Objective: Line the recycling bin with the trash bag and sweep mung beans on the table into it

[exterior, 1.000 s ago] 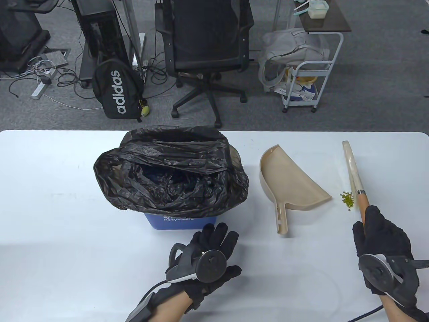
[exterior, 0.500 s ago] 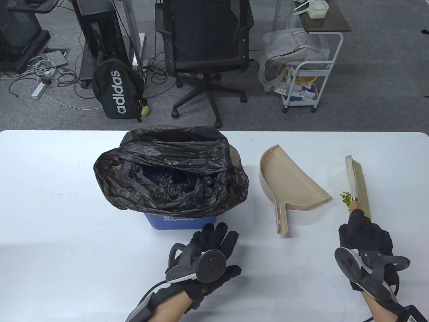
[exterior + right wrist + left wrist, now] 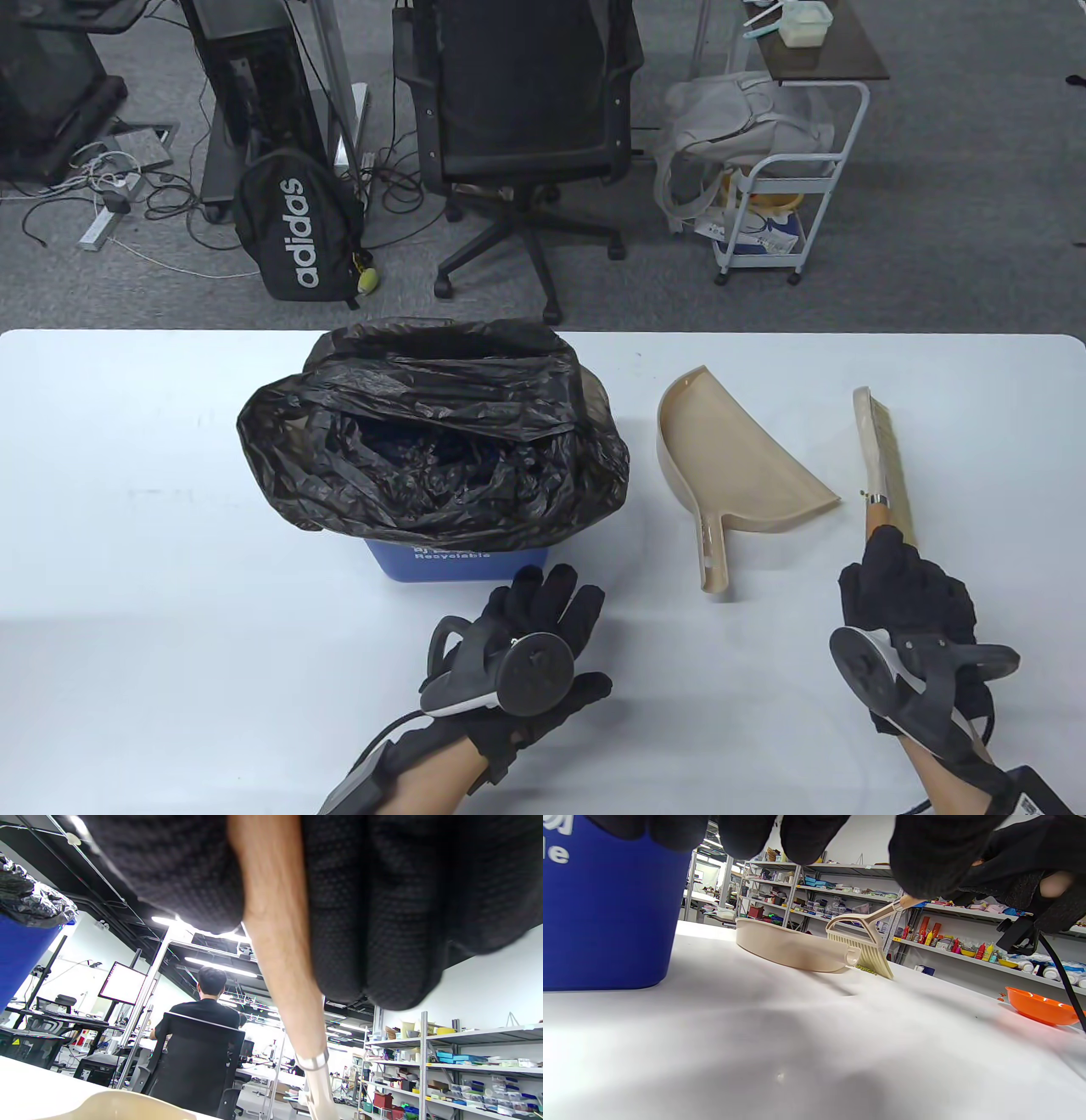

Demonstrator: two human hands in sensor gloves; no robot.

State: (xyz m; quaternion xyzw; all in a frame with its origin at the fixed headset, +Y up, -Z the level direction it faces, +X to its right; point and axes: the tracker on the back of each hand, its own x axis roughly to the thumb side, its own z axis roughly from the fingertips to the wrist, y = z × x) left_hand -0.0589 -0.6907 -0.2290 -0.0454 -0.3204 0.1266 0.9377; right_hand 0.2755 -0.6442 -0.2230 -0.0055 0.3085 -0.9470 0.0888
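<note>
R hand [image 3: 904,598] fingers curled round brush [image 3: 878,463] handle, bristles on beans [image 3: 867,969] beside dustpan [image 3: 730,458] mouth for sweeping; L hand [image 3: 526,654] fingers relaxed, idle on desk [image 3: 153,526] by lined bin [image 3: 450,564].

Black trash bag [image 3: 433,433], blue bin [image 3: 454,567], beige dustpan [image 3: 730,458], white table [image 3: 170,594].

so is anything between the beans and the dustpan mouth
Nothing visible does. In the left wrist view the mung beans lie under the brush bristles, right beside the dustpan edge. The right hand grips the brush handle.
</note>
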